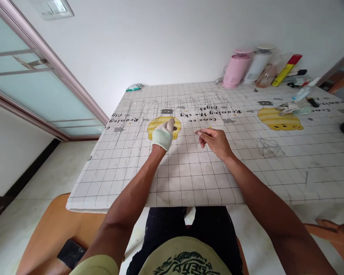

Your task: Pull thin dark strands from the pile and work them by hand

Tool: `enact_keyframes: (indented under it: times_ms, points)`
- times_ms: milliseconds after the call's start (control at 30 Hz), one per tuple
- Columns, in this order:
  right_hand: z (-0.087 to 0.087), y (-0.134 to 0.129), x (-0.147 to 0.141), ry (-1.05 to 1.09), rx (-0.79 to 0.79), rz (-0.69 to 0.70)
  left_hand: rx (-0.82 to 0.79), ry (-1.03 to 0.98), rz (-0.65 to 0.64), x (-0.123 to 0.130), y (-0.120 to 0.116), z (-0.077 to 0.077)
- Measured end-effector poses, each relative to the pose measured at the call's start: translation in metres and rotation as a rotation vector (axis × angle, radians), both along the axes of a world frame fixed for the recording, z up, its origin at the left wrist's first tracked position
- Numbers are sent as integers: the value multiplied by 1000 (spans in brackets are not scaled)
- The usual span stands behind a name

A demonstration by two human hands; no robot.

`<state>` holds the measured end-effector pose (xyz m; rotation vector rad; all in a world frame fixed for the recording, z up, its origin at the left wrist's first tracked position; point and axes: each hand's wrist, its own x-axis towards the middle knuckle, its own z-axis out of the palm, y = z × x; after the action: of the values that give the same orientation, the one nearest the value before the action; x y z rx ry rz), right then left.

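My left hand (164,133) wears a pale glove and is closed above the yellow bear print on the checked tablecloth (189,187). Whatever lies inside its curled fingers is hidden. To its right, my bare right hand (215,141) pinches thumb and forefinger together. Something very fine may be between those fingertips, too small to name. Across the back left of the cloth lie many thin dark wire-like strands (134,110). A loose tangle of similar thin strands (269,148) rests to the right of my right hand.
Along the wall stand a pink cylinder (236,70), a white cylinder (257,67), a bottle (266,76) and a yellow-red box (286,70). A crumpled glove (295,107) and a clear bottle (304,91) lie at right. An orange chair (46,233) holds a dark phone-like object (71,253).
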<state>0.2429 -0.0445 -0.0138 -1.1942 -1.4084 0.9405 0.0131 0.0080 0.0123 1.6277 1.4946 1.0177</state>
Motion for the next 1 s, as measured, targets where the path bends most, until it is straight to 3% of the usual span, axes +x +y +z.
enact_keyframes:
  times_ms: [100, 233, 433, 600, 833, 1000]
  points:
    - [0, -1, 0, 25, -5, 19, -53, -168, 69, -11, 2, 5]
    - [0, -1, -2, 54, -40, 49, -11, -192, -70, -6, -1, 6]
    - [-4, -3, -9, 9, -66, 137, 32, 121, -254, 27, -16, -3]
    - [-7, -6, -16, -169, -46, 68, 81, 222, -356, 27, -19, -14]
    - [-13, -8, -20, -317, -1, -54, 163, 370, -325, 25, -9, -34]
    - [-18, -8, -22, -461, 171, -103, 165, 653, -352, 30, -16, -26]
